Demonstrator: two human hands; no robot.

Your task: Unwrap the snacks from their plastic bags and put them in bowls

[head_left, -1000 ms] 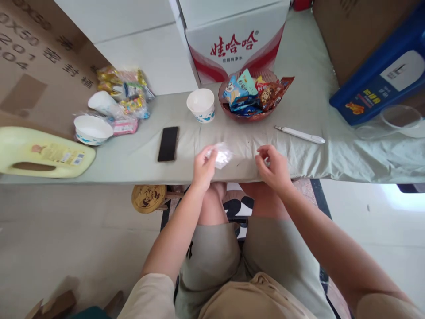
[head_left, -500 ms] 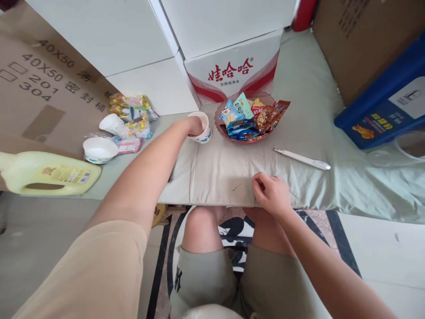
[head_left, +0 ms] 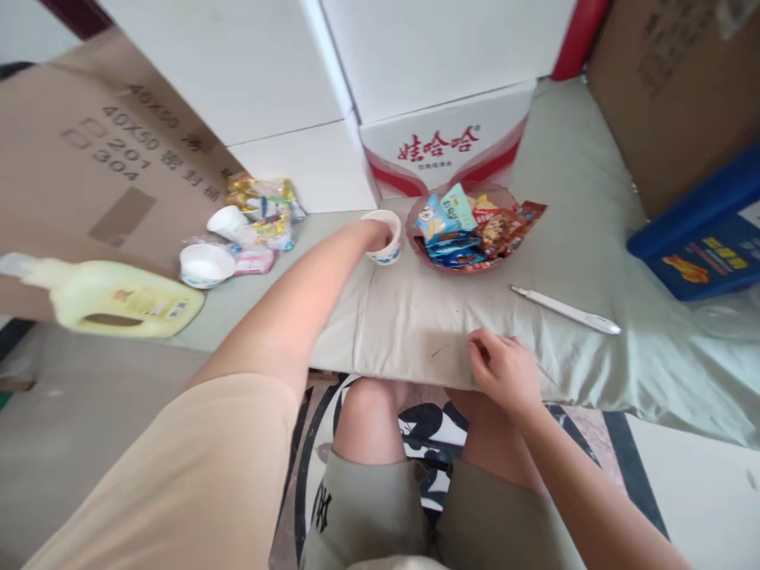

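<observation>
A white paper cup (head_left: 390,255) with a blue pattern stands on the cloth-covered surface. My left hand (head_left: 375,234) reaches down into it, and the cup wall hides the fingertips. Just right of the cup is a pink, see-through bowl (head_left: 423,252) full of wrapped snacks (head_left: 460,222) in blue, green, red and brown packets. My right hand (head_left: 507,368) rests at the front edge of the surface with its fingers curled in; I see nothing in it. A slim white pen-like tool (head_left: 567,309) lies beyond that hand, to the right.
On the left are a paper bowl (head_left: 207,266), another white paper cup (head_left: 229,223), wrapped snacks (head_left: 267,198) and a pale yellow jug (head_left: 134,301) on its side. Cartons, including a white-and-red box (head_left: 439,150), line the back. A blue container (head_left: 701,237) stands at right.
The view has shifted, so everything appears further right and slightly lower. My left hand stays in the cup, and my right hand keeps its place at the edge.
</observation>
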